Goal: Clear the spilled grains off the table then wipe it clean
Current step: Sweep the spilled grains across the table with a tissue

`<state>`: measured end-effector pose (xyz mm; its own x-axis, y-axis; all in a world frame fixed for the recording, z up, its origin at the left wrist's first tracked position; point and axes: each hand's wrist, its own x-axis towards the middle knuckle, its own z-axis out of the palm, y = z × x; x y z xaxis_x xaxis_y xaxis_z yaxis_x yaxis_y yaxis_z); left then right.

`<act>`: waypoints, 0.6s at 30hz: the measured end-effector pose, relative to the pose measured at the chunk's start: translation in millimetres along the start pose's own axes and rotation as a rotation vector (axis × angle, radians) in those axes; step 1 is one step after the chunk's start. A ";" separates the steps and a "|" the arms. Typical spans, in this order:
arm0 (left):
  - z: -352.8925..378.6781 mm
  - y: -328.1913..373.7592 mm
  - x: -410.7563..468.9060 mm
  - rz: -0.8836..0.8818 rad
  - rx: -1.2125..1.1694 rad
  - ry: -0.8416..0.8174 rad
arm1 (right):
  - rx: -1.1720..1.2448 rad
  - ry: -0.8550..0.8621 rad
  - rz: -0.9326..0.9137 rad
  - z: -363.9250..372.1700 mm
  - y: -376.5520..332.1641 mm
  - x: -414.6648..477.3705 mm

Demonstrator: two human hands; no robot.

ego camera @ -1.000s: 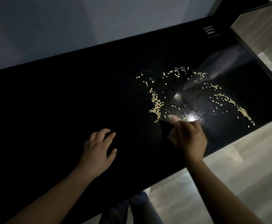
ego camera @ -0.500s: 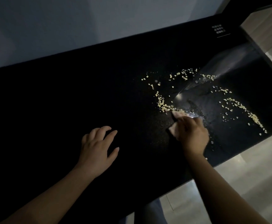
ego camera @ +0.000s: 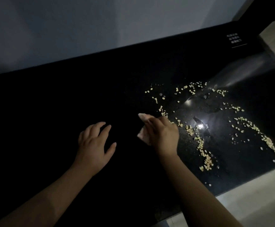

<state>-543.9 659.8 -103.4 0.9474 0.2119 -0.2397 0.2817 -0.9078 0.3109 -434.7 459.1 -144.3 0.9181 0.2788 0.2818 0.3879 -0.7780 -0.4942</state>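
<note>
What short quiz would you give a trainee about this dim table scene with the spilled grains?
1. True or false: the left hand rests open on the glossy black table, holding nothing.
2. What does the right hand grip? A a brush; B a crumpled pinkish cloth; C a spoon.
3. Fill in: most of the scattered pale yellow grains lie to the ____ of the right hand, by the person's own sides.
Key: 1 true; 2 B; 3 right.
</note>
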 end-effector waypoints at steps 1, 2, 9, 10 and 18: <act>0.0 -0.4 3.2 -0.004 -0.014 -0.004 | -0.035 -0.002 0.026 -5.1 13.7 0.9; 0.3 -0.3 6.5 -0.010 -0.025 -0.003 | -0.072 0.004 0.078 -11.0 29.3 1.9; 7.8 7.7 15.0 -0.048 0.005 0.004 | -0.101 0.097 0.219 -50.8 63.5 10.4; 8.1 7.6 14.4 -0.046 0.004 0.003 | -0.063 0.089 0.203 -48.9 51.1 11.2; 8.3 2.9 17.4 -0.051 0.018 0.013 | 0.037 -0.017 0.049 24.0 -9.7 47.7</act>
<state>-527.9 657.9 -114.4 0.9339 0.2626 -0.2427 0.3269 -0.9020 0.2820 -392.7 493.4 -145.7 0.9372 0.2502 0.2429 0.3447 -0.7696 -0.5374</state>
